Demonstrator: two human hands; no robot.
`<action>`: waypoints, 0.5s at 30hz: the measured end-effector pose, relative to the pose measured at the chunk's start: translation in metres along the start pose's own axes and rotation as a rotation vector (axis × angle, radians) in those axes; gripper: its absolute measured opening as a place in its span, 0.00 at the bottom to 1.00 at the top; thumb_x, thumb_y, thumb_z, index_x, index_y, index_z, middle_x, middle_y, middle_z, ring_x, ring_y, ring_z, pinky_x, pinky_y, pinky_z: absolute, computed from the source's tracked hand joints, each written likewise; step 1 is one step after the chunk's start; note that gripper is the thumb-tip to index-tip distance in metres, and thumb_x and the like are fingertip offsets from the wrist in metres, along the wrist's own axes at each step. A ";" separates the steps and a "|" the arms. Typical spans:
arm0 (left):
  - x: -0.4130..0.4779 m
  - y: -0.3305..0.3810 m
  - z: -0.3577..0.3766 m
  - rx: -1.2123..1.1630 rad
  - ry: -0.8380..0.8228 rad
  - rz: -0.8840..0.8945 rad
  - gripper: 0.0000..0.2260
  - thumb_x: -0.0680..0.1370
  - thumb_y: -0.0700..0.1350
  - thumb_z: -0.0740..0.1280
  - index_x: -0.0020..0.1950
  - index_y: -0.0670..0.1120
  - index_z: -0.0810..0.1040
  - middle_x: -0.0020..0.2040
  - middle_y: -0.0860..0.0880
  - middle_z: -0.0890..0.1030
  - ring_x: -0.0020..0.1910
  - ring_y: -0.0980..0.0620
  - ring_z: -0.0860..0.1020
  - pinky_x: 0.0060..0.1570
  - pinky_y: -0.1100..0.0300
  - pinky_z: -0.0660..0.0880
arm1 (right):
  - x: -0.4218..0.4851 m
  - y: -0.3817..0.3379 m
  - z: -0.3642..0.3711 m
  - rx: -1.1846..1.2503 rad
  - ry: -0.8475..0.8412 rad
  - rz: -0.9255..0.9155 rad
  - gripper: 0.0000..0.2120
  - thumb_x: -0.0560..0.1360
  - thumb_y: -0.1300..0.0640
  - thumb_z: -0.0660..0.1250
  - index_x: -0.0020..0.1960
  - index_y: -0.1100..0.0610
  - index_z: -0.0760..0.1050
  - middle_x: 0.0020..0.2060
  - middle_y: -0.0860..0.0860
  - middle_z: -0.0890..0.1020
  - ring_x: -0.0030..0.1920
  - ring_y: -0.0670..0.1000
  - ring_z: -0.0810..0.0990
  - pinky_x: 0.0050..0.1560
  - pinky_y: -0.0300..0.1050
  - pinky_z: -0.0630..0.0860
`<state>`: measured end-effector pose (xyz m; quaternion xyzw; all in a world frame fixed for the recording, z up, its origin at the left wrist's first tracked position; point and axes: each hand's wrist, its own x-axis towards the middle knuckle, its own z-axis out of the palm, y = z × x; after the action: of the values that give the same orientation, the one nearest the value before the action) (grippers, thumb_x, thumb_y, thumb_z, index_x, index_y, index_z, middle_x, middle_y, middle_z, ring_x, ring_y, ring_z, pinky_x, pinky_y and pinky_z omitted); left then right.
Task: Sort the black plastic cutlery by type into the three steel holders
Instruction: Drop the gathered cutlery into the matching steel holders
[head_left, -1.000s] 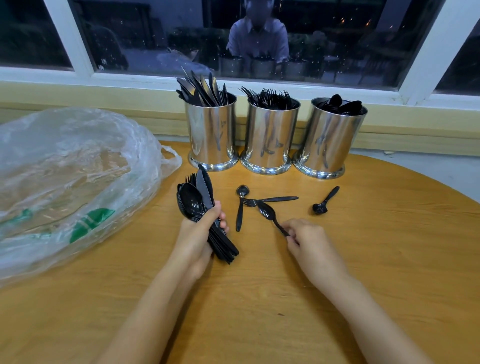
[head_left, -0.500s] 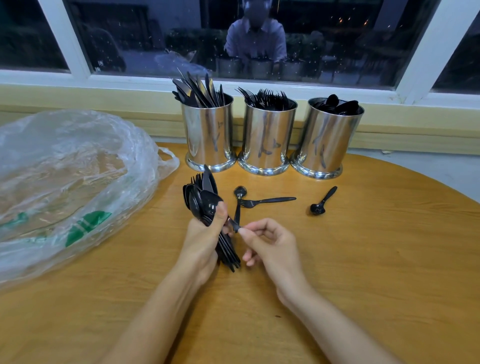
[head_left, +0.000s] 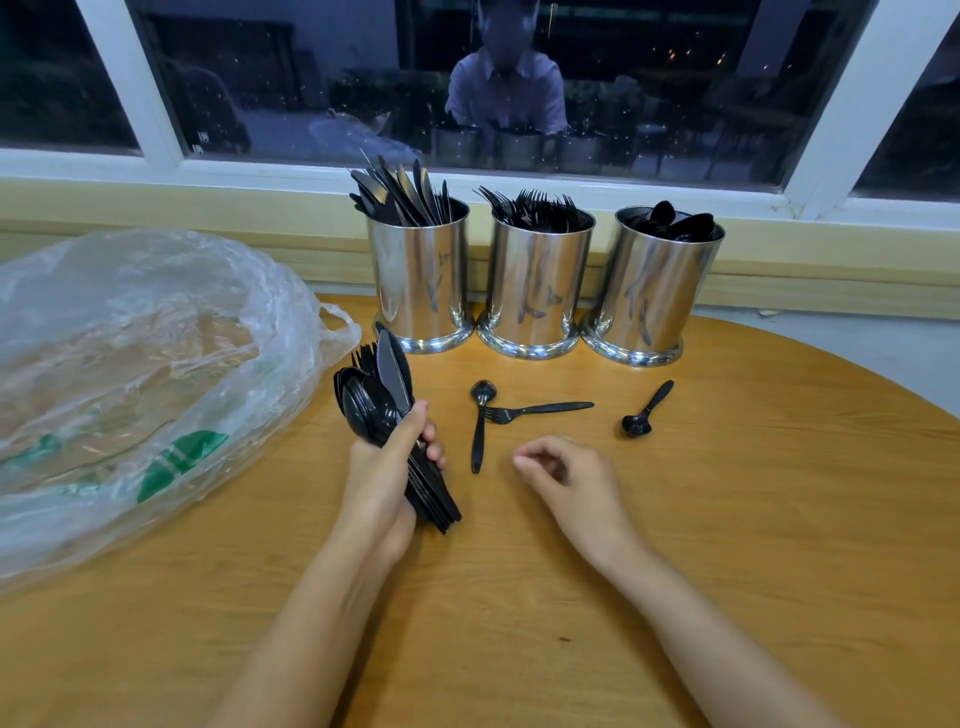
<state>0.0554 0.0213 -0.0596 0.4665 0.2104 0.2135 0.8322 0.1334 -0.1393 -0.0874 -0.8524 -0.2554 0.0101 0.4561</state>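
The left hand (head_left: 384, 478) is gripping a thick bundle of black plastic cutlery (head_left: 382, 402), its fingers and thumb wrapping round the handles. The spoon bowls, fork tines and one knife blade are fanning upward, and the handle ends are sticking out below the palm. The right hand (head_left: 571, 478) is holding nothing. Its fingers are curling loosely inward, and it is sitting low over the table (head_left: 753, 545), just right of a loose spoon (head_left: 478, 431) without touching it. That spoon is lying with its bowl toward the holders, and a loose fork (head_left: 540, 409) is lying across it, its tines meeting the spoon's neck and its handle pointing right. A second, shorter spoon (head_left: 647, 410) is lying well apart to the right. At the far edge of the table three steel holders are standing in a row, nearly touching: the left holder (head_left: 421, 280) is carrying knives, the middle holder (head_left: 535, 286) forks, and the right holder (head_left: 654, 291) spoons. A crumpled clear plastic bag (head_left: 145, 364) is lying on the left side of the table.
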 end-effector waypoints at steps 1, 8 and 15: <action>0.000 0.000 0.000 -0.011 0.007 -0.004 0.04 0.79 0.44 0.67 0.46 0.45 0.75 0.32 0.51 0.73 0.28 0.56 0.71 0.35 0.61 0.72 | 0.002 0.000 0.001 -0.071 -0.018 -0.030 0.06 0.77 0.54 0.68 0.53 0.49 0.81 0.45 0.41 0.80 0.44 0.40 0.76 0.46 0.33 0.73; 0.000 0.002 -0.001 -0.083 0.018 -0.025 0.04 0.80 0.43 0.67 0.45 0.45 0.75 0.31 0.52 0.73 0.27 0.56 0.70 0.37 0.60 0.70 | 0.017 -0.020 0.018 -0.546 -0.197 -0.221 0.20 0.81 0.44 0.58 0.72 0.46 0.67 0.58 0.46 0.71 0.59 0.47 0.67 0.51 0.41 0.72; 0.001 0.002 -0.002 -0.096 0.035 -0.038 0.04 0.79 0.42 0.67 0.45 0.45 0.75 0.31 0.52 0.73 0.27 0.57 0.70 0.36 0.60 0.71 | 0.020 -0.024 0.029 -0.535 -0.150 -0.214 0.12 0.80 0.51 0.63 0.60 0.54 0.77 0.56 0.48 0.76 0.59 0.49 0.71 0.53 0.45 0.74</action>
<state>0.0546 0.0244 -0.0589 0.4180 0.2232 0.2156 0.8538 0.1334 -0.0965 -0.0809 -0.9075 -0.3701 -0.0428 0.1938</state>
